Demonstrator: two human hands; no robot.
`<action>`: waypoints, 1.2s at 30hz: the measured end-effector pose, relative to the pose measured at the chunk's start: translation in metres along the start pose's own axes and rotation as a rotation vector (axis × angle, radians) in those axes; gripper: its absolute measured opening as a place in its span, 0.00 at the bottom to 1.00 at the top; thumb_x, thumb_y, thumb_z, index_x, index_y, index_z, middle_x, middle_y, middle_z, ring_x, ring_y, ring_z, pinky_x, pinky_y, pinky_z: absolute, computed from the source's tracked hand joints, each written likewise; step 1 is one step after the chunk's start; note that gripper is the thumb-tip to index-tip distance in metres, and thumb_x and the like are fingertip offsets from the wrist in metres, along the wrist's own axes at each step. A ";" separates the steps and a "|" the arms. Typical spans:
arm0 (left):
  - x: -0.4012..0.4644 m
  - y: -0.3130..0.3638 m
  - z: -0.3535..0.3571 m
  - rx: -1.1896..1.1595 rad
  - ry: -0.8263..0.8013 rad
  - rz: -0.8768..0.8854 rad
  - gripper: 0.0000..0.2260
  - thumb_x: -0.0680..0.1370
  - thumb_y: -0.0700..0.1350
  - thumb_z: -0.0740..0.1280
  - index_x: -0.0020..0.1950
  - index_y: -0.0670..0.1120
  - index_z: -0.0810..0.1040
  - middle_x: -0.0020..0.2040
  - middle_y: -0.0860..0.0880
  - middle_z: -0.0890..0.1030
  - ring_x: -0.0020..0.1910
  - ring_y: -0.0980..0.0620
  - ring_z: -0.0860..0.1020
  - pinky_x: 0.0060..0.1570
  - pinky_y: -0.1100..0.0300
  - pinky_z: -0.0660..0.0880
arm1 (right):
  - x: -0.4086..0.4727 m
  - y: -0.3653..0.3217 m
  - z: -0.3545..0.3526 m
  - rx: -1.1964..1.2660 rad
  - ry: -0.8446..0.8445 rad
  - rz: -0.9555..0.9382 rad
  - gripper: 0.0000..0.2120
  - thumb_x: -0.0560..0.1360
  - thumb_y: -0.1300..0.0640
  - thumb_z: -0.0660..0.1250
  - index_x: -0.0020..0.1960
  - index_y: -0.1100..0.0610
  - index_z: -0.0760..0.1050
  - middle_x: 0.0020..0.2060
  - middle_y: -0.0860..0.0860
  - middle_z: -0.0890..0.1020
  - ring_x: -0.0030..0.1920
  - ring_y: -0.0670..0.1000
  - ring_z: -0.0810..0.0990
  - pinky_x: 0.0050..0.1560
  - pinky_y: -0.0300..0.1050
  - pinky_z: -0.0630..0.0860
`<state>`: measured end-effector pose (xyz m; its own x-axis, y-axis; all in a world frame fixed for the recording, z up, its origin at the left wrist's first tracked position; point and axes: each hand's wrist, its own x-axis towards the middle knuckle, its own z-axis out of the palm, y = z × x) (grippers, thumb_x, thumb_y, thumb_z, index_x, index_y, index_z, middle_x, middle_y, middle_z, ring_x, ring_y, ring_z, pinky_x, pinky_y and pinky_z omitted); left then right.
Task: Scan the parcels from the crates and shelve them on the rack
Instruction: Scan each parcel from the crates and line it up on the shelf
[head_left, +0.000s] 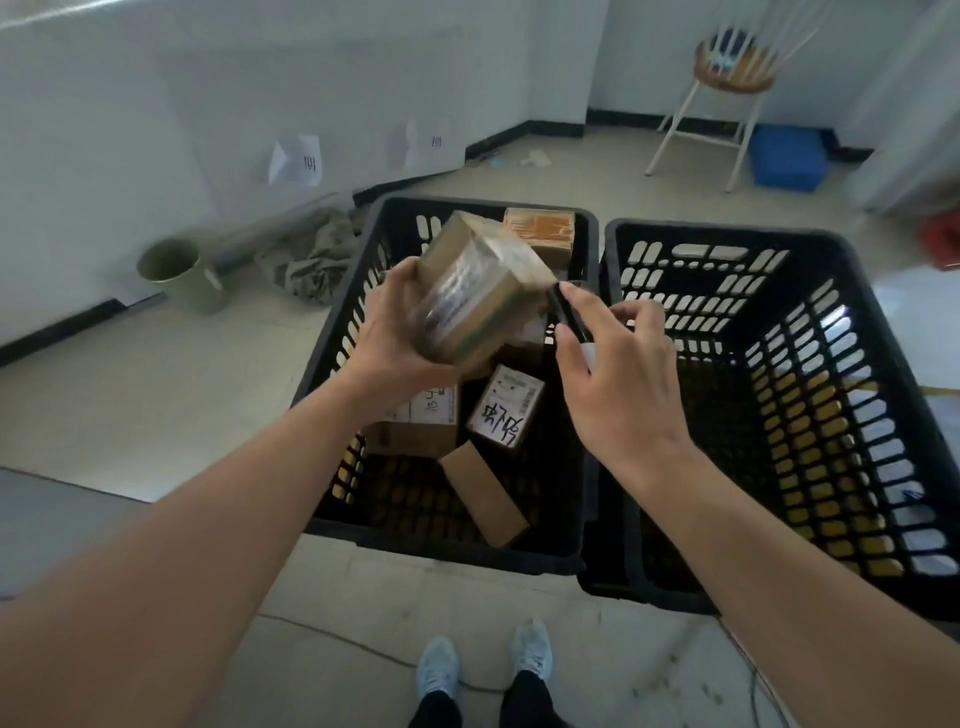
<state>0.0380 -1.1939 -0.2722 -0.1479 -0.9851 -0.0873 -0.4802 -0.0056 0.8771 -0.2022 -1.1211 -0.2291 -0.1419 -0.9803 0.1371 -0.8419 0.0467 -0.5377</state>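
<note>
The left hand (395, 332) has its fingers curled round a taped cardboard parcel (478, 291), gripping it from the left side and underneath and holding it tilted in the middle of the frame, above the left crate (332, 364). The right hand (618, 374) pinches a black marker-like tool (569, 317) between thumb and forefinger, its other fingers loosely bent; the tool's upper end sits just beside the parcel's right edge. Whether it touches the cardboard cannot be told.

Below the hands, the left crate holds more parcels: a brown box with a handwritten label (506, 408), a plain brown box (483, 493) lying lower toward the near wall, a larger box (415, 426) under the left wrist, and an orange-printed box (540, 231) at the far end. The right crate (883, 322) stands touching it, right of centre.

In the upper right stands a white-legged stool (732, 73) with a blue bin (787, 158) beside it. At the left, a green bucket (179, 273) lies by a crumpled cloth (311, 260). 2 pale shoes (532, 649) show at the bottom.
</note>
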 end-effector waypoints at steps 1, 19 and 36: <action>-0.001 0.000 0.000 0.098 0.016 0.035 0.51 0.64 0.37 0.83 0.75 0.70 0.61 0.75 0.52 0.59 0.75 0.44 0.64 0.68 0.38 0.76 | 0.000 0.001 0.001 0.002 -0.001 0.009 0.23 0.86 0.45 0.61 0.81 0.40 0.66 0.66 0.55 0.69 0.64 0.58 0.73 0.57 0.45 0.68; -0.006 -0.010 0.011 0.311 -0.217 0.016 0.35 0.69 0.49 0.76 0.70 0.73 0.67 0.80 0.54 0.43 0.79 0.27 0.50 0.74 0.28 0.66 | -0.001 0.014 0.012 0.002 -0.013 0.038 0.24 0.85 0.43 0.60 0.80 0.39 0.66 0.66 0.55 0.69 0.62 0.58 0.74 0.62 0.53 0.76; 0.002 -0.031 0.044 0.258 -0.278 -0.463 0.24 0.62 0.65 0.73 0.58 0.64 0.80 0.65 0.45 0.73 0.63 0.39 0.77 0.59 0.41 0.81 | 0.003 0.019 0.025 -0.021 -0.076 0.002 0.23 0.86 0.44 0.61 0.80 0.39 0.66 0.66 0.55 0.69 0.62 0.58 0.74 0.57 0.48 0.75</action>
<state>0.0146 -1.1882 -0.3200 -0.0772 -0.8081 -0.5840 -0.7381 -0.3475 0.5784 -0.2055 -1.1276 -0.2593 -0.1046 -0.9919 0.0719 -0.8525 0.0522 -0.5201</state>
